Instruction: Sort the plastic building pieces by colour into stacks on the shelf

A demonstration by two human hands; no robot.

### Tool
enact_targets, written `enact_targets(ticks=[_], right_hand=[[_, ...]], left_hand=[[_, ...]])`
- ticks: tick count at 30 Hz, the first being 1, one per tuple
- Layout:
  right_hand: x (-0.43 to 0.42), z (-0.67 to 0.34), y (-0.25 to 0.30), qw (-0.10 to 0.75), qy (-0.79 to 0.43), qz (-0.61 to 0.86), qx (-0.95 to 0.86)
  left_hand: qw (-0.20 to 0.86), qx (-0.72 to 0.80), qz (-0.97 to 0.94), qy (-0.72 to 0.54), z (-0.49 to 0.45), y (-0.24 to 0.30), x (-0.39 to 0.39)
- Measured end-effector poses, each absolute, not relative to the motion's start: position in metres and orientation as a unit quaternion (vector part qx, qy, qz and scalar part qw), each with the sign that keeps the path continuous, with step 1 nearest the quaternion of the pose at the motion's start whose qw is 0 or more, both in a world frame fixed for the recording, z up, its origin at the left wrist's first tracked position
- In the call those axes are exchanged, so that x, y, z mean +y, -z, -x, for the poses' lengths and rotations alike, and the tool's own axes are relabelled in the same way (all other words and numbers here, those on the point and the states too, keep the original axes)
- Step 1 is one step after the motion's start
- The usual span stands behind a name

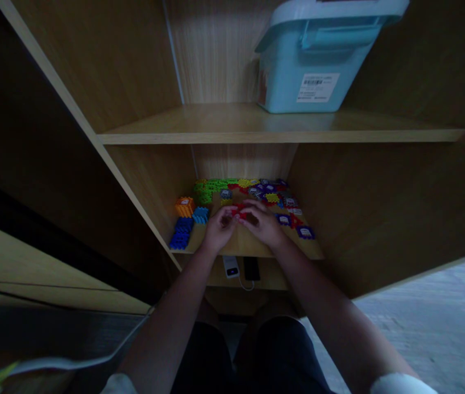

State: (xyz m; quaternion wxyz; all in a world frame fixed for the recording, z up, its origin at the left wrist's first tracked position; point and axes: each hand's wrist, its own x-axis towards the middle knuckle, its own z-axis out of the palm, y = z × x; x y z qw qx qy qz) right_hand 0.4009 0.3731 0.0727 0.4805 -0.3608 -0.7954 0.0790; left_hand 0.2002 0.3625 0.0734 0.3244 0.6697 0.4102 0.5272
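Both hands meet over the middle of the shelf, closed on a small red toothed plastic piece [239, 211]. My left hand [219, 227] pinches its left side, and my right hand [263, 221] grips it from the right; the fingers cover part of it. Left of my hands stand stacks of similar pieces: orange [185, 206], light blue [200, 215] and dark blue [181, 232]. Behind them lie green pieces [205, 191]. Purple pieces [284, 219], some with pale labels, are spread to the right among red and yellow ones [272, 197].
An upper shelf [216, 125] spans above my hands and carries a light-blue lidded bin [306, 65]. On the ledge below lie a white power bank [231, 266] and a dark phone [251, 268] with a white cable. Wooden side walls [364, 208] bound the space.
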Motion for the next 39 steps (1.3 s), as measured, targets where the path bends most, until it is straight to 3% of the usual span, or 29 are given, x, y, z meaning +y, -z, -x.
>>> enact_targets(ticks=[14, 22, 39], right_hand=[[0.379, -0.404, -0.069, 0.499, -0.132, 0.382, -0.767], [0.387, -0.408, -0.058, 0.447, -0.104, 0.455, -0.763], [0.388, -0.406, -0.056, 0.4, -0.11, 0.46, -0.785]], left_hand=[[0.314, 0.423, -0.65, -0.547, -0.198, -0.066, 0.369], [0.226, 0.519, -0.642, -0.518, -0.198, -0.064, 0.375], [0.218, 0.548, -0.656, -0.47, -0.201, -0.062, 0.372]])
